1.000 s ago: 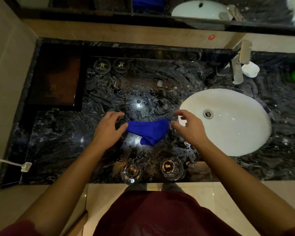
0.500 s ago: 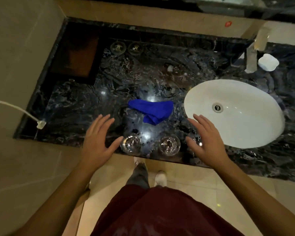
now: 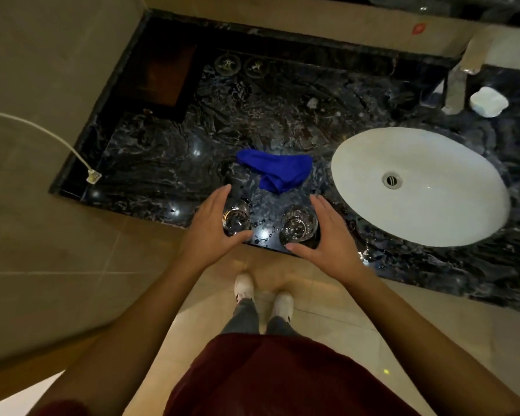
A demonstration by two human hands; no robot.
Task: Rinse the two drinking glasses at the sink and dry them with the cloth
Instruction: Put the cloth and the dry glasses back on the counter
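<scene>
- Two clear, round drinking glasses stand upright at the front edge of the counter, low centre of the frame — the left glass (image 3: 236, 219) and the right glass (image 3: 299, 225), a little apart.
- The left hand (image 3: 213, 228) cups the left glass, fingers fairly straight, thumb curving under it; whether it touches, I cannot tell.
- The right hand (image 3: 327, 235) flanks the right glass likewise, fingers extended, not closed round it.
- A crumpled bright blue cloth (image 3: 278, 172) lies just beyond the glasses.
- The glossy black veined marble counter (image 3: 168, 151) is spotted with water — a white oval sink basin (image 3: 433, 211) sits at right.
- Beige floor tiles (image 3: 57, 295) fill the lower left.
</scene>
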